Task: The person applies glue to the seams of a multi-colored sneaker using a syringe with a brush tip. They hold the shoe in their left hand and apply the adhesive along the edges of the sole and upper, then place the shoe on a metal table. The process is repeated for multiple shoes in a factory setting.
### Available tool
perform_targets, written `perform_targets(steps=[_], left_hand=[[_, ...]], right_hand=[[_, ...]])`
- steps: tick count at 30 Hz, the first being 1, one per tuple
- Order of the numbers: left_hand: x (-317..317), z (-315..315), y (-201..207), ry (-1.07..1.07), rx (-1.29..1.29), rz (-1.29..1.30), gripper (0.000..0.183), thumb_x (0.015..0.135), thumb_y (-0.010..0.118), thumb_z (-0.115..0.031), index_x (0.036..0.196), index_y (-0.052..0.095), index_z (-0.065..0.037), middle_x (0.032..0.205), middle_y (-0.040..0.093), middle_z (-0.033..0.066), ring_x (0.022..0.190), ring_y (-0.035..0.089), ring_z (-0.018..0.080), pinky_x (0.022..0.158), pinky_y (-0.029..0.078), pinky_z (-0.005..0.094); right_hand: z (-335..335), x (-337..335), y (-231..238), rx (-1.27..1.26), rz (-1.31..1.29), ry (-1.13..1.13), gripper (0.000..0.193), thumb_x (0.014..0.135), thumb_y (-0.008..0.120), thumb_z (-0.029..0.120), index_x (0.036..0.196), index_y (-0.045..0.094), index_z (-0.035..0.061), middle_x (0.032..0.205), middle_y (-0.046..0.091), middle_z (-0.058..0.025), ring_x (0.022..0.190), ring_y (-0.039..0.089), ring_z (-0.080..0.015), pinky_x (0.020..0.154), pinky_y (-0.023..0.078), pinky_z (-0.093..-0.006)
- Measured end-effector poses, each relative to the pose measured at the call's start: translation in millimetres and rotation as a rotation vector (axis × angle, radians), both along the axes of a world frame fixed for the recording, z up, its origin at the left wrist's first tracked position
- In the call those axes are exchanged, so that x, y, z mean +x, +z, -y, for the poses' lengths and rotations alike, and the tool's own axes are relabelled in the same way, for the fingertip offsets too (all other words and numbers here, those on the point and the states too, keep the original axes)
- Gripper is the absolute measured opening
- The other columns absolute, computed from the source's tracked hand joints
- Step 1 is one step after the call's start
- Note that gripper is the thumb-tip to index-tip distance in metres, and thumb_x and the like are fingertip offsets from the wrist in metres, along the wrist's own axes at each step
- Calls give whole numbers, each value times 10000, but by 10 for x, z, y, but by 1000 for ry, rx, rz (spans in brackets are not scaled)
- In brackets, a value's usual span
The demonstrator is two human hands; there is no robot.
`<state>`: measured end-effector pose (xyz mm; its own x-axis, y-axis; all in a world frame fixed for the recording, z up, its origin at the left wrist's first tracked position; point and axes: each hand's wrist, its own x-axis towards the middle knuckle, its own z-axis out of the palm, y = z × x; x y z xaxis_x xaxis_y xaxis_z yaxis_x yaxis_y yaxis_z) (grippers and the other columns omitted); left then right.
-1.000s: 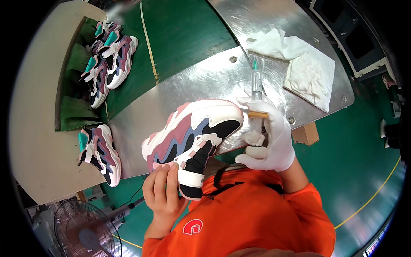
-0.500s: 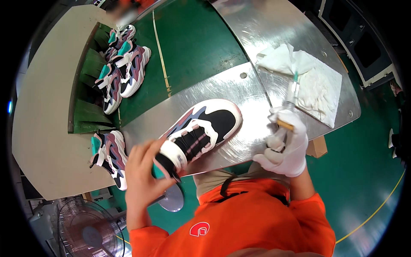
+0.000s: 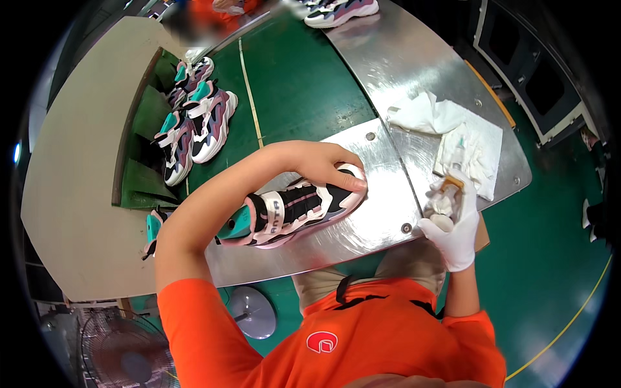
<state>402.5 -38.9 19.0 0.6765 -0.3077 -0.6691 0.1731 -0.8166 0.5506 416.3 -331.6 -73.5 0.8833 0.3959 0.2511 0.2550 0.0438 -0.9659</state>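
A black, white, pink and purple sneaker (image 3: 292, 216) lies on the metal plate, toe to the right and its teal-lined heel opening to the left. My bare left hand (image 3: 328, 167) reaches over it and grips the toe, with the thumb across the toe and the other fingers hidden behind it. My white-gloved right hand (image 3: 460, 226) is closed around a clear syringe (image 3: 457, 155) with an orange-brown flange. A whitish bundle shows in that palm; I cannot tell what it is. The syringe's front end lies over a crumpled white cloth (image 3: 482, 158).
Several matching sneakers (image 3: 212, 126) stand at the left beside green flaps (image 3: 139, 136) along the green belt (image 3: 304, 77). Another shoe (image 3: 341, 13) is at the far edge, near a person in orange (image 3: 217, 16). A fan (image 3: 129, 352) stands lower left.
My left hand has moved from the sneaker's heel to its toe. The sneaker has turned, with its heel further left. My right hand shifted slightly right with the syringe. A shoe has appeared at the far edge.
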Motion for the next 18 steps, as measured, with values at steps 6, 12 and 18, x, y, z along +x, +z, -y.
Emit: perform_targets(steps=[6, 12, 18], left_hand=[[-679, 39, 553, 285, -180, 450, 401, 813, 746, -323, 1091, 656, -47, 969, 632, 71, 852, 608, 155, 726, 476, 273], [-1563, -48, 852, 584, -502, 1054, 420, 800, 737, -269, 1110, 645, 0, 1050, 627, 77, 997, 589, 167, 883, 457, 301], [-1629, 137, 718, 618, -358, 1198, 547, 888, 657, -400, 1202, 597, 44, 1131, 615, 114, 1054, 582, 196, 912, 449, 314]], right_hand=[[282, 153, 424, -411, -42, -6, 666, 639, 801, 184, 1233, 555, 11, 930, 616, -94, 843, 574, -144, 762, 493, -284], [389, 167, 933, -84, -402, 612, 654, 670, 792, 321, 1146, 569, -68, 846, 626, -112, 716, 615, -178, 566, 510, -291], [-172, -16, 1204, 685, -429, 1021, 1133, 497, 850, 574, 1248, 389, -137, 900, 573, -235, 551, 594, -315, 492, 515, -373]])
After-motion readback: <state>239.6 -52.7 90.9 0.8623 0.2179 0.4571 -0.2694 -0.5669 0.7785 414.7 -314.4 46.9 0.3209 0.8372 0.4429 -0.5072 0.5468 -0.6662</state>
